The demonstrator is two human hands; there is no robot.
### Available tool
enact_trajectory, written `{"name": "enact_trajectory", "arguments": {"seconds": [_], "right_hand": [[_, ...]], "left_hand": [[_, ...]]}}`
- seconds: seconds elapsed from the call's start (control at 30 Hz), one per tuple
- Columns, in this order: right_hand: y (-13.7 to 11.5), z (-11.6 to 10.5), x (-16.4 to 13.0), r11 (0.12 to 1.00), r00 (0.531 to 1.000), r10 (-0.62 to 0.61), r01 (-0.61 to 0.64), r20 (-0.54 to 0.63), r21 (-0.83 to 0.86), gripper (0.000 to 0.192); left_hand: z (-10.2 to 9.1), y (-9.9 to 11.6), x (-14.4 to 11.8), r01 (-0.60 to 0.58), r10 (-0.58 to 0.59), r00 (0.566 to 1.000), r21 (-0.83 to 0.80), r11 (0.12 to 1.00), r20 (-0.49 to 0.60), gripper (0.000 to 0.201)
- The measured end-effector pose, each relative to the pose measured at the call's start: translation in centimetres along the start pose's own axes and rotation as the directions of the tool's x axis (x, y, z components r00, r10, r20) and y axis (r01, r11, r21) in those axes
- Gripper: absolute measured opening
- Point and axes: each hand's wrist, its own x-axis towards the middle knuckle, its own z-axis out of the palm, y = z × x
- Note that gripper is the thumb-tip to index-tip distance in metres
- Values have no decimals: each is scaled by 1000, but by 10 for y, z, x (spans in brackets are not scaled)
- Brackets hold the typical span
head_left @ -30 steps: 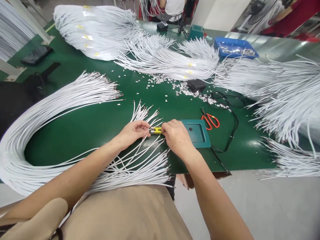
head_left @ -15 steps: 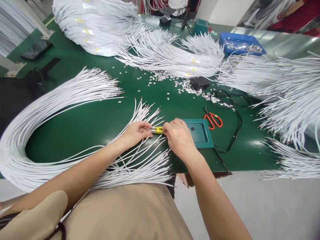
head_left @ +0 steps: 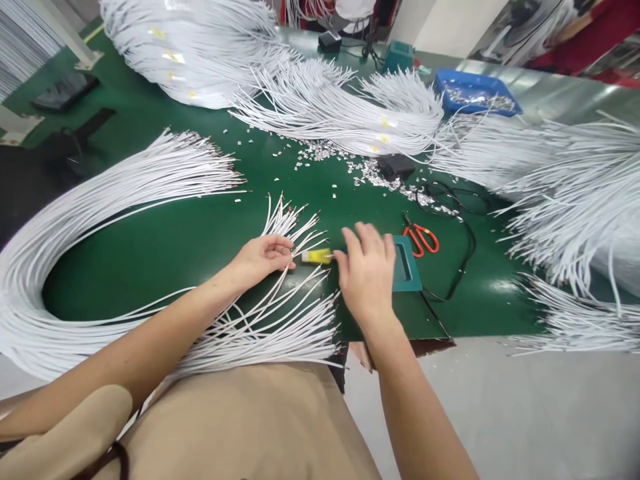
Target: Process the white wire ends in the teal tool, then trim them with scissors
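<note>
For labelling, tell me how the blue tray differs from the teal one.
The blue tray holds shiny metal pieces; the teal tray shows none where visible. The blue tray sits far back; the teal tray lies nearer, partly hidden by the right hand. Both look rectangular.

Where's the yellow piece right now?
Head view, near centre: the yellow piece is between the left hand and right hand, left of the green tray.

Left grip [head_left: 264,259] pinched, right grip [head_left: 369,277] splayed

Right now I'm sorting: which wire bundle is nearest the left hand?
The U-shaped bundle under the left forearm, ends beside the left hand; others lie farther.
</note>
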Motion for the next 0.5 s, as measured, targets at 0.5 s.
{"name": "enact_trajectory", "arguments": {"seconds": [0.5], "right_hand": [[-93, -19, -37, 844, 845, -523, 532, -113, 68, 23]], "left_hand": [[-27, 16, -38, -27, 49, 991, -176, 984, 121, 34]]}}
